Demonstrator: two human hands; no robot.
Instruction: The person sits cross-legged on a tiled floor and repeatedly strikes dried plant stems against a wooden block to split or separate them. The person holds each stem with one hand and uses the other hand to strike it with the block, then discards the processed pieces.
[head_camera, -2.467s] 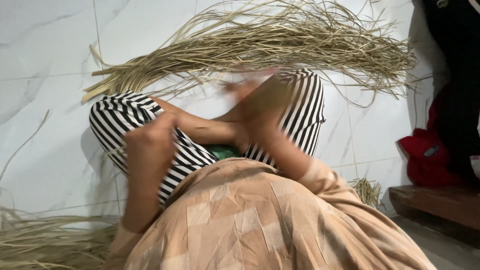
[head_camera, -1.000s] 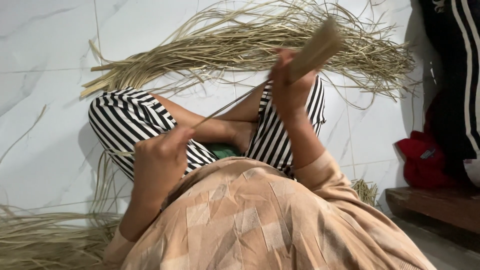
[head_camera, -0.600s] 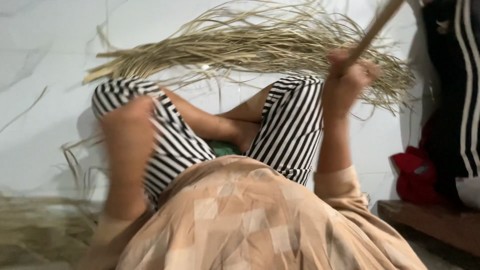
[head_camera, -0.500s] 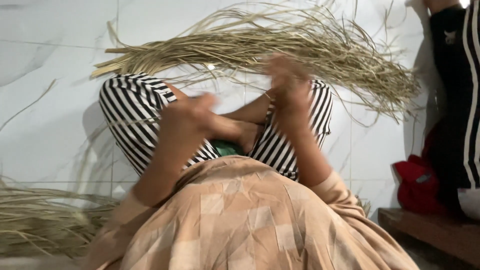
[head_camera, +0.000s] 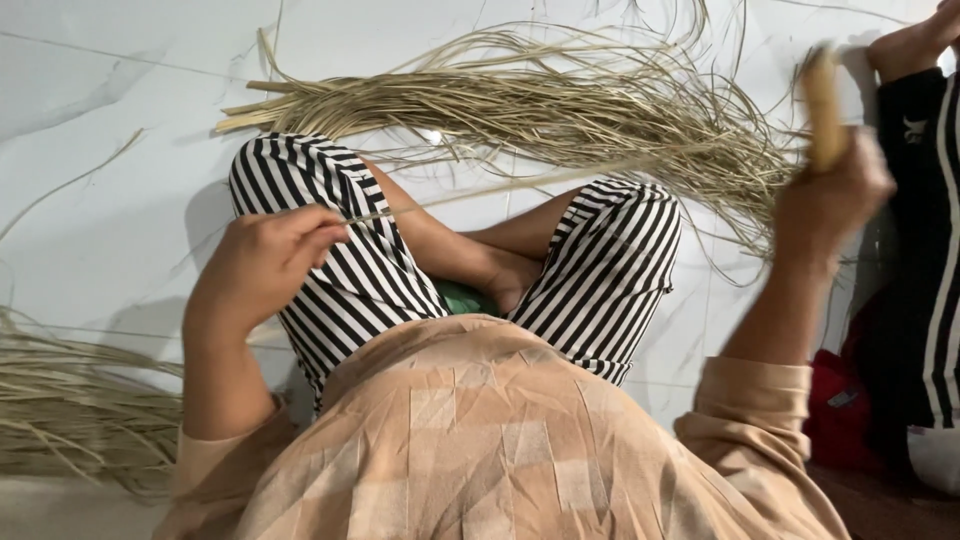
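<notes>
A single dry strip (head_camera: 480, 192) of pale straw-coloured fibre runs between the two hands, stretched almost level above the crossed legs in black-and-white striped trousers (head_camera: 370, 270). The left hand (head_camera: 262, 268) pinches one end of it between thumb and fingertips, closed narrowly on the strip just over the left knee. From there the strip runs rightward and slightly upward, thin and flat, fading into blur near the raised right hand (head_camera: 830, 195). That hand is closed around a short tan tool (head_camera: 822, 105), which sticks up out of the fist; the tool is motion-blurred, so its shape cannot be told beyond a narrow, upright, wood-coloured piece. Whether the strip's far end touches the tool or the right hand cannot be told.

Behind the knees, a loose bundle of long fibres (head_camera: 540, 105) of the same colour lies on the white marble-patterned floor (head_camera: 100, 180), its cut ends gathered at the left and its thin ends fanning out toward the right. A second heap of fibres (head_camera: 70, 410) lies at the lower left, beside the left elbow. At the right edge sits another person's leg in dark trousers (head_camera: 925, 250), with a red cloth (head_camera: 840, 400) below.
</notes>
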